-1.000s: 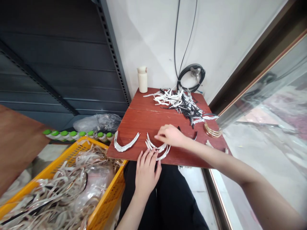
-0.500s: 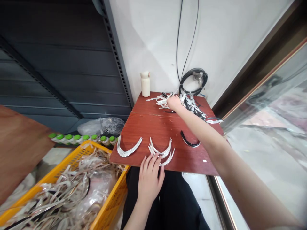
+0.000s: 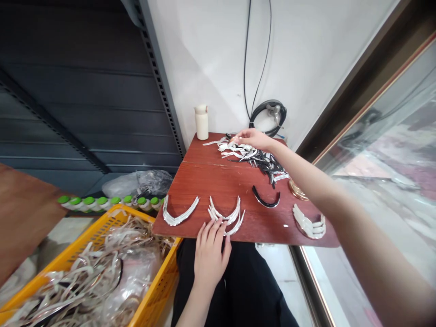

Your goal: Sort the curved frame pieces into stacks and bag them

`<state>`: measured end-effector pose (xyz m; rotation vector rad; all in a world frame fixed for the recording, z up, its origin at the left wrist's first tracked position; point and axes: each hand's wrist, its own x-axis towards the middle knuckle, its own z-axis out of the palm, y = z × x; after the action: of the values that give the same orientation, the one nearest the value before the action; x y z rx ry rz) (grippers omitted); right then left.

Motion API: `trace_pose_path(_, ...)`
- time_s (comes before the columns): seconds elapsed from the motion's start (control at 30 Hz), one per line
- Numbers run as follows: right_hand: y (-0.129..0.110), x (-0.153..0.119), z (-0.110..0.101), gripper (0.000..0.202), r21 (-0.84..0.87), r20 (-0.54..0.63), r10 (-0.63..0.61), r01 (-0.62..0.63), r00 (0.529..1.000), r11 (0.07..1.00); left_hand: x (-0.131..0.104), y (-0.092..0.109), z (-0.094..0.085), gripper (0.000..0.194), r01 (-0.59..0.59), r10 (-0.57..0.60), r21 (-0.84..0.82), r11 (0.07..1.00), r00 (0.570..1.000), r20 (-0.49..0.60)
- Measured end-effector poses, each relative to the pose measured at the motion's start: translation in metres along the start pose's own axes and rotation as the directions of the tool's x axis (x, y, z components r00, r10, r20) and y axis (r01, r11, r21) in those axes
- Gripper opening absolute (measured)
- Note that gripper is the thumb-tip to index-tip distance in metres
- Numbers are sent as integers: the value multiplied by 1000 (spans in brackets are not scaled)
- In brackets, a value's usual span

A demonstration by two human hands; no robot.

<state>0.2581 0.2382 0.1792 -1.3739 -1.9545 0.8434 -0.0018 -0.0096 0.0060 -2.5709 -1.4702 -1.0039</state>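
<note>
My left hand (image 3: 211,252) lies at the table's front edge with its fingers stretched out. Its fingertips touch a group of curved white strips (image 3: 235,218). Over the back of the table, my right hand (image 3: 251,137) has its bent fingertips closed on a white strip (image 3: 232,144) in a loose pile of white and black strips (image 3: 262,159). More curved white strips (image 3: 180,218) lie at the front left. Right of the middle group is a curved black strip (image 3: 266,200). A bundle of white strips (image 3: 308,225) sits at the front right, beside my right forearm.
A cream bottle (image 3: 202,122) and a coil of black cable (image 3: 272,111) stand at the back of the brown table (image 3: 211,175). Gold rings (image 3: 298,190) lie partly behind my right forearm. A yellow crate (image 3: 163,265) full of strips is at the left, near green-capped bottles (image 3: 102,202).
My right hand has lifted slightly and turned over the pile, its fingers now pointing left. The forearm has shifted, uncovering the gold rings and white bundle. My left hand stays put.
</note>
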Motion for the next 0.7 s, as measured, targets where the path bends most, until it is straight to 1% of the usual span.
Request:
trace_pose_path(0.07,-14,-32,-11,42,115,123,-60,46,991,992,0,0,1,38,1,-1,-8,1000,1000,-5)
trace_pose_path(0.13,-29,-66,-21,38,154,252,-38,-1,967,988,0,-1,1,38,2,-2,-14,1000,1000,-6)
trace_pose_path(0.17,-36,-82,-24,35,141,334,-2,-47,943,989,0,-1,2,38,2,-2,-15,1000,1000,-7)
trace_pose_path(0.2,-41,-98,-26,32,104,432,44,-98,901,990,0,-2,2,39,1,-1,-16,1000,1000,-7)
trace_pose_path(0.23,-45,-112,-26,28,47,525,95,-141,846,989,0,-2,2,39,0,0,-16,1000,1000,-7)
trace_pose_path(0.27,-48,-124,-23,25,-28,606,150,-167,782,985,0,-2,3,39,-1,1,-16,1000,1000,-6)
trace_pose_path(0.3,-48,-136,-19,22,-116,661,208,-176,721,978,0,-2,3,40,-2,2,-16,1000,1000,-5)
trace_pose_path(0.33,-47,-146,-13,19,-207,691,267,-170,672,964,1,-2,3,40,-2,2,-16,1000,1000,-3)
trace_pose_path(0.37,-45,-154,-5,16,-298,699,325,-154,637,942,1,-2,3,39,-2,2,-15,1000,1000,0)
trace_pose_path(0.4,-41,-161,4,15,-381,690,378,-133,618,915,1,-2,3,39,-1,1,-15,1000,1000,2)
trace_pose_path(0.47,-31,-172,24,18,-506,659,451,-88,601,858,2,-1,3,39,1,-1,-14,1000,1000,-2)
trace_pose_path(0.5,-26,-176,33,17,-533,658,461,-63,595,843,2,0,3,39,3,-3,-14,1000,1000,-5)
trace_pose_path(0.53,-21,-179,41,16,-538,667,449,-32,595,842,2,0,2,39,3,-3,-16,1000,1000,-9)
trace_pose_path(0.57,-16,-181,47,12,-525,680,413,9,605,851,1,0,2,39,5,-5,-17,1000,1000,-11)
trace_pose_path(0.6,-12,-182,52,9,-502,692,359,60,626,863,1,0,2,40,5,-5,-18,1000,1000,-12)
trace_pose_path(0.63,-8,-184,56,8,-484,693,296,121,657,867,1,0,2,40,5,-5,-18,1000,1000,-11)
trace_pose_path(0.7,0,-187,60,14,-475,671,169,244,722,845,0,0,2,40,3,-3,-15,1000,1000,-6)
